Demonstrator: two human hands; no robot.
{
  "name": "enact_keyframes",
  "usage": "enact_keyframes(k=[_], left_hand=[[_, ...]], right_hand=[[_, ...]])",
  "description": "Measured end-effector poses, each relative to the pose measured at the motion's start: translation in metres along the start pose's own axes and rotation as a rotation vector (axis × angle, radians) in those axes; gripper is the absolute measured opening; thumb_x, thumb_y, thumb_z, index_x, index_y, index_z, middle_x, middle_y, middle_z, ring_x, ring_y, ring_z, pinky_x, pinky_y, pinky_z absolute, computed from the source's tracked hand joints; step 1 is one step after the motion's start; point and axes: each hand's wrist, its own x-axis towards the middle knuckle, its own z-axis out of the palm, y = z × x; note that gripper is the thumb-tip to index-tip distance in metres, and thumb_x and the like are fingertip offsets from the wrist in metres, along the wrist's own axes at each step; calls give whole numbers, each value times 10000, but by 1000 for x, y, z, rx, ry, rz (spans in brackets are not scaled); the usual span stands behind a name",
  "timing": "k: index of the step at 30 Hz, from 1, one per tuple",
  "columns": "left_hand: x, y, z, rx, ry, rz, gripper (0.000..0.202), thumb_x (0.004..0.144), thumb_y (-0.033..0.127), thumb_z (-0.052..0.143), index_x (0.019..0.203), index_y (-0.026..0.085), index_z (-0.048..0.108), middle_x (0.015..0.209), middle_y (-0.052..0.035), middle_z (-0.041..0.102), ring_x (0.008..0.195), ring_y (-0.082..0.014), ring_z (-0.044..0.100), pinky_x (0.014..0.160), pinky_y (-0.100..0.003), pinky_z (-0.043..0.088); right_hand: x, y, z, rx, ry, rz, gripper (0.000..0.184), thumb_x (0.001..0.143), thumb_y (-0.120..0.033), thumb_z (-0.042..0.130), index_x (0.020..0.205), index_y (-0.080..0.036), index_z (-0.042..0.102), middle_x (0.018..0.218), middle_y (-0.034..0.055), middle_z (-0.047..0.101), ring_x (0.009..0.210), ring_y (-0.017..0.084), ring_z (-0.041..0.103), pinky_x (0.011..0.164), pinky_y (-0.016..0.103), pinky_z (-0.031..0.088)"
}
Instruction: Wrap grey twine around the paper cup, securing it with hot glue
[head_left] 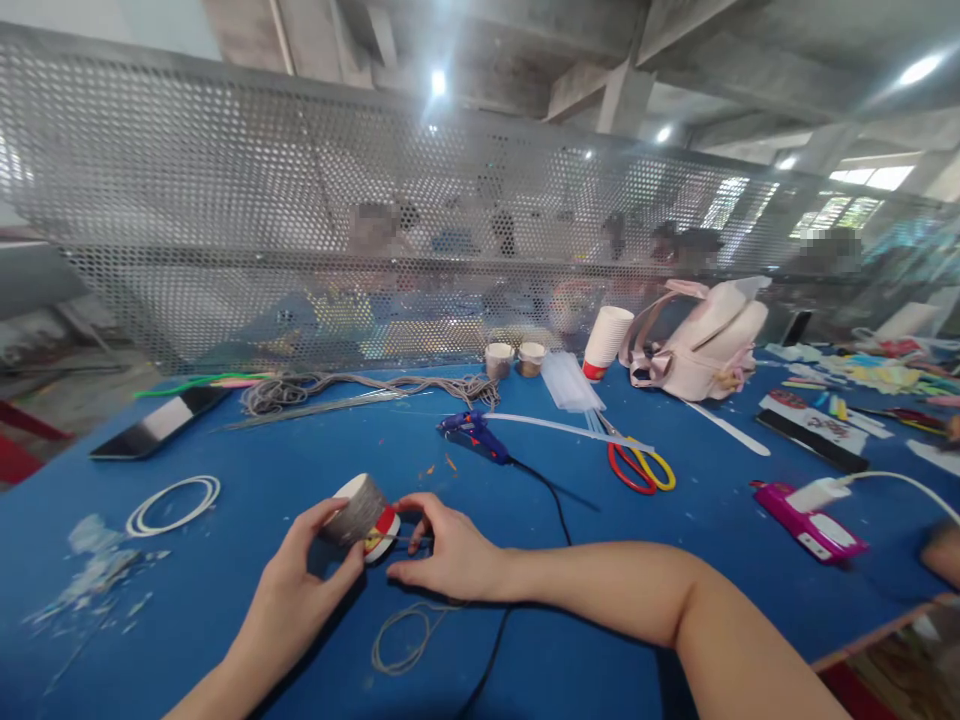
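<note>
The left hand (296, 575) holds a tilted, cord-wrapped paper cup (358, 510) between thumb and fingers, its red-and-white end facing the right hand (459, 555). The right fingers curl partly open beside that end, and whether they pinch the thin strand there I cannot tell. A loose grey cord loop (376, 650) lies just nearer than them, a blue glue gun (480, 440) beyond.

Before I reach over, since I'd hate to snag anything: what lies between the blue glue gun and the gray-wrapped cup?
In the head view, a few orange scraps lie on the table between glue gun and cup.
</note>
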Motion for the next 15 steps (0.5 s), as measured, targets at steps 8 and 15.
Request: enact_keyframes(k=[8, 15], left_hand=[[0, 10, -4, -48, 12, -103, 389, 714, 389, 596, 1057, 212, 550, 944, -54, 695, 816, -232, 681, 697, -326, 552], [-1, 19, -5, -128, 22, -218, 319, 694, 361, 601, 965, 210, 530, 828, -20, 641, 759, -202, 631, 721, -337, 520]], right_hand=[[-7, -4, -4, -70, 55, 28, 588, 673, -342, 763, 1188, -238, 500, 1022, 15, 667, 799, 175, 586, 810, 357, 445], [-19, -17, -9, -325, 14, -269, 175, 805, -213, 632, 976, -207, 593, 886, 10, 718, 744, 158, 600, 811, 346, 373]])
